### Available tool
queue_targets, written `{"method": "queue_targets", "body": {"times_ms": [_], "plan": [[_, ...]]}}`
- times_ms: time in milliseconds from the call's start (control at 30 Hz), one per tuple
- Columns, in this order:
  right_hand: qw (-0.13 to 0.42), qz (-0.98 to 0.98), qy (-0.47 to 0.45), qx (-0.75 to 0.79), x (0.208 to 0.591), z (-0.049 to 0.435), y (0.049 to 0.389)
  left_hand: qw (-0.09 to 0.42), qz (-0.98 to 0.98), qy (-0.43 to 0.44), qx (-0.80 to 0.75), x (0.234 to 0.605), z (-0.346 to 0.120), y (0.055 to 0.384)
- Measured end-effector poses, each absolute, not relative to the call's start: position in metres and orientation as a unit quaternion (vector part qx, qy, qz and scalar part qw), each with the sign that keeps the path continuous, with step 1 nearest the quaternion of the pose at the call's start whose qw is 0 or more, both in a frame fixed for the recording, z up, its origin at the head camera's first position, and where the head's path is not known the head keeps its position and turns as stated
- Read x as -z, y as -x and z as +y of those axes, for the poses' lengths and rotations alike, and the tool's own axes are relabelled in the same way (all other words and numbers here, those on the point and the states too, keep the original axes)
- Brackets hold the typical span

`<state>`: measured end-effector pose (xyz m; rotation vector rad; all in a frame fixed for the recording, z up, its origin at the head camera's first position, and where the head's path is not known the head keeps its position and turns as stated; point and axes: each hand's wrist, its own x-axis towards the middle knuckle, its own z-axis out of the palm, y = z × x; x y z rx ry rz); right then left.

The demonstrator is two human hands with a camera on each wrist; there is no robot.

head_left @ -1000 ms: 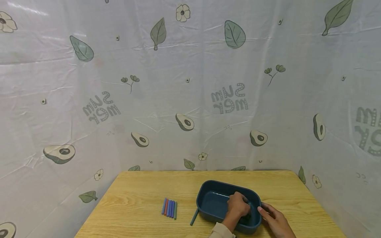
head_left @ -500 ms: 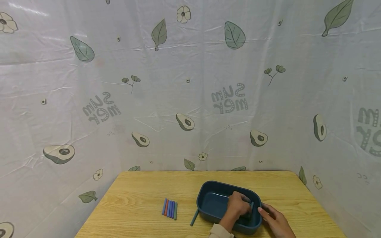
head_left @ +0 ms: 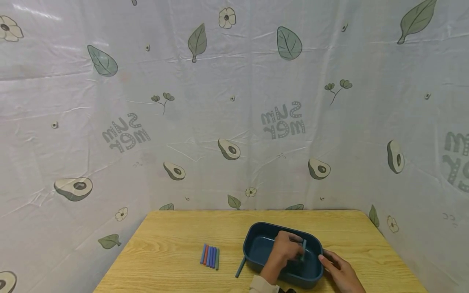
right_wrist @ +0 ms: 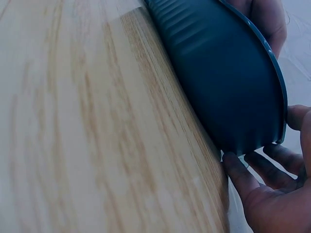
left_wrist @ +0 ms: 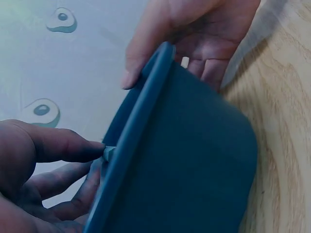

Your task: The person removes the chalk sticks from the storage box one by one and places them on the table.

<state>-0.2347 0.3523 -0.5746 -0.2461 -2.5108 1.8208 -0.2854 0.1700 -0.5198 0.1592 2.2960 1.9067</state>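
A dark blue rectangular bin (head_left: 256,249) with rounded corners stands on the table. My left hand (head_left: 284,249) reaches into its right half and pinches a slim teal stick (head_left: 303,249) between thumb and fingers. Only the end of that stick (left_wrist: 110,153) shows over the rim in the left wrist view. At the bin's right end, my right hand (head_left: 340,269) grips the wall, with the thumb at the rim and the fingers (right_wrist: 272,172) along the outside. What lies on the bin's floor below my left hand is hidden.
On the wooden table (head_left: 168,240), several blue, red and green sticks (head_left: 210,256) lie side by side left of the bin. One more teal stick (head_left: 240,267) leans or lies against the bin's left front corner. A printed curtain (head_left: 205,122) hangs behind and at the sides.
My left hand has shifted left and up a little inside the bin, and the teal stick in it has come into view. The right hand keeps its hold on the bin.
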Motion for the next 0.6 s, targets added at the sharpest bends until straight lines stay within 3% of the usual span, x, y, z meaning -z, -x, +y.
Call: {"method": "queue_targets", "body": {"times_ms": [433,600], "plan": [[0.028,-0.807,0.074,-0.585,0.575,0.352,0.233,0.102,0.726,-0.085,-0.675,0.51,0.124,0.291],[0.025,-0.809,0.075,-0.583,0.576,0.352,0.233,0.089,0.724,-0.098,-0.677,0.509,0.104,0.29]]}}
